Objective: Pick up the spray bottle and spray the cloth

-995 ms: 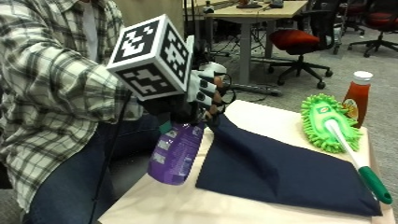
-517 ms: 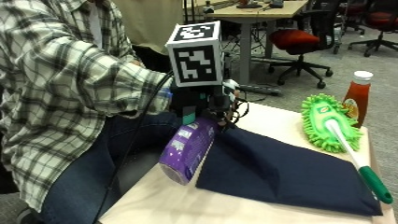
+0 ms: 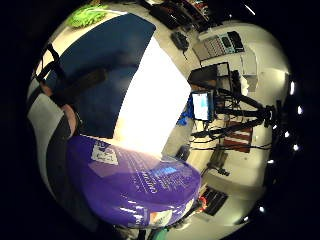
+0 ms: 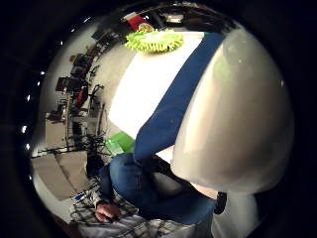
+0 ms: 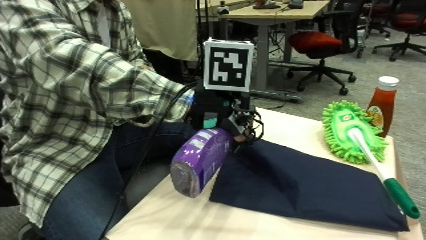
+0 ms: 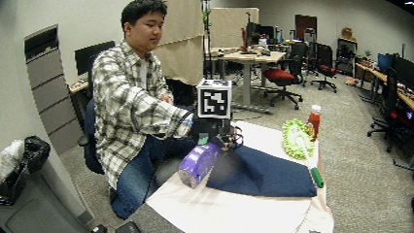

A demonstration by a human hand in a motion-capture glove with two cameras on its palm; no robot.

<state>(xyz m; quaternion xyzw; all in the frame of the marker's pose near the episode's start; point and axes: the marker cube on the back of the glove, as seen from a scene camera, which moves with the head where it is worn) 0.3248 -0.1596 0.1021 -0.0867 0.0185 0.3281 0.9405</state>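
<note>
1. Spray bottle (image 5: 198,161), purple, hangs tilted over the tabletop (image 5: 200,220) beside the dark blue cloth (image 5: 306,187).
2. Gloved right hand (image 5: 229,122) grips its neck; the nozzle is hidden.

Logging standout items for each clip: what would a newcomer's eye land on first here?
First, the purple plastic spray bottle, tilted and gripped by the black-gloved right hand at the near edge of the dark navy cloth. Next, the lime-green fluffy duster beside the cloth's far end, by a red ketchup bottle.
</note>
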